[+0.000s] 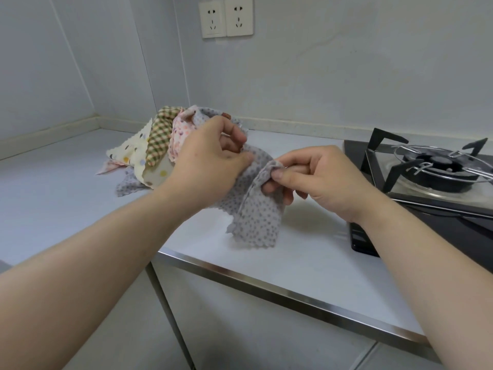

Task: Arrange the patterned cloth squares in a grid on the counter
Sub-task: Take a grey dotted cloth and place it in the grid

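Head view: left hand (210,166) has its fingers curled, thumb and fingertips pinching the top of a grey dotted cloth (256,217). Right hand (314,177) pinches a folded edge of the same cloth between thumb and forefinger. The cloth hangs crumpled over the counter (53,196), near the front edge, its lower hem about at the surface. Pile of cloths (157,148) sits bunched toward the back-left corner, just behind the left hand; can't tell if that hand also holds it. Nothing is laid flat, so the grid looks unstarted. To do it well: work the pinches out to two adjacent corners, pull taut, lower the cloth flat, square it to the front edge. Keep clear of the stove (432,169) at the right end.
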A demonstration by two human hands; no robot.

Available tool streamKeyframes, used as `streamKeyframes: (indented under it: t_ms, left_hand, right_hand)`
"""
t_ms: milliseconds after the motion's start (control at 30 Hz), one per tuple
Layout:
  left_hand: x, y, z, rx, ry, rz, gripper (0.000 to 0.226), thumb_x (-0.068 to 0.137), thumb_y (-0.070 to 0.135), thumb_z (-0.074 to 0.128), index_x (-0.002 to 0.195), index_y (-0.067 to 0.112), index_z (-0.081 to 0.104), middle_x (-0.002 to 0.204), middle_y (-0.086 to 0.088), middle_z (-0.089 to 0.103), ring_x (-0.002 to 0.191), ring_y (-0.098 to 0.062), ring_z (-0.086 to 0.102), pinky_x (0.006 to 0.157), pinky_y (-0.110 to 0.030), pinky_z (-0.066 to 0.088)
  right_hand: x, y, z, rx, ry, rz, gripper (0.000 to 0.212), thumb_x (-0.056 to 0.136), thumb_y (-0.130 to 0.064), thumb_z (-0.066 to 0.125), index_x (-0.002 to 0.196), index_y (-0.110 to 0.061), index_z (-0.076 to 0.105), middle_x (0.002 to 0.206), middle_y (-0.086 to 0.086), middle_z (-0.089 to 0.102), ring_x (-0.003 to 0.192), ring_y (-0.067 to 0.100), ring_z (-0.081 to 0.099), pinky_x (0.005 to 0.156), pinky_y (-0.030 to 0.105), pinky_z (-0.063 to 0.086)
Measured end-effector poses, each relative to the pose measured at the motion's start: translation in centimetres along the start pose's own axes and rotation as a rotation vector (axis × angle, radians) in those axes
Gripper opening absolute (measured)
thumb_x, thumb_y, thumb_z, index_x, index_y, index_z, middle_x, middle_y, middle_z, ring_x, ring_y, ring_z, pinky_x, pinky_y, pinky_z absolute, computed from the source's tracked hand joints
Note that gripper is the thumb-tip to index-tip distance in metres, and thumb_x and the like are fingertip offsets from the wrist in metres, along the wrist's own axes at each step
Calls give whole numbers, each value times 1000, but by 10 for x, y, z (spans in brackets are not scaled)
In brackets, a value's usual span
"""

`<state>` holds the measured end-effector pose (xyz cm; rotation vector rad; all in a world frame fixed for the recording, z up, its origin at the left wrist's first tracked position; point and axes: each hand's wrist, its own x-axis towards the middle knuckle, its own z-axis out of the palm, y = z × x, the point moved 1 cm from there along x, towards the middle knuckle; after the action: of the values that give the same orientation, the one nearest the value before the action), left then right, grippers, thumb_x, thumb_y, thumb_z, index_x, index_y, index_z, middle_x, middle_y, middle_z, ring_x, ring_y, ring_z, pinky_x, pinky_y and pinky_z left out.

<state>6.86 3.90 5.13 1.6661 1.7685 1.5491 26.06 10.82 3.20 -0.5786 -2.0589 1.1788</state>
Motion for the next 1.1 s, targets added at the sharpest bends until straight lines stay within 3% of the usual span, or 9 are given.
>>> streamKeyframes:
  t_ms: [167,300,433,600,733,867,967,1100]
  left_hand:
    - [-8,6,3,-30,-48,22,20,87,17,77,94,27,61,79,6,76,80,-13,73,90,-47,58]
    - [-10,8,5,-47,-74,25,17,91,16,73,100,25,63,81,7,78,84,-14,74,89,-50,58]
    - [-12,8,5,-62,-109,28,15,90,17,70,102,25,63,82,5,79,84,-20,75,87,-52,58]
    - [-15,10,8,-91,-107,40,13,87,29,67,99,27,65,75,-5,77,81,-37,72,83,-57,58]
    - [-20,16,8,-125,-135,56,20,90,23,76,105,20,63,81,3,78,83,-16,76,85,-49,60]
    - [-19,14,9,-65,-108,91,20,89,12,74,102,22,62,80,8,78,77,-9,74,80,-40,60]
    - [-11,6,5,-121,-7,43,18,91,12,70,95,25,60,75,7,76,67,-10,66,68,-39,53]
    - [1,-2,-6,-66,130,85,22,95,14,67,94,30,52,74,11,73,64,-1,59,64,-16,43]
  right_hand:
    - [1,1,6,-105,134,-18,14,93,-25,72,94,-12,78,56,11,65,43,7,49,51,16,40]
    - [3,3,7,-151,192,-45,16,90,-33,75,90,-17,77,65,22,63,55,19,53,57,40,48]
    - [3,4,8,-185,236,-65,18,90,-34,76,88,-18,67,51,-1,51,48,11,43,52,22,39]
    - [3,4,9,-227,256,-59,21,90,-34,75,88,-18,63,49,-6,51,44,6,41,50,14,36]
    - [1,2,11,-266,274,-65,21,91,-35,74,86,-18,63,48,-6,49,42,6,39,48,12,33]
    - [0,1,14,-288,287,-77,21,89,-36,76,84,-20,64,48,-7,50,43,6,41,49,13,34]
    - [1,2,12,-380,258,-49,27,84,-45,79,81,-21,66,49,-11,52,45,6,44,49,15,33]
    - [-1,4,13,-571,112,-5,40,83,-50,77,72,-14,65,51,-12,46,51,9,41,52,26,29]
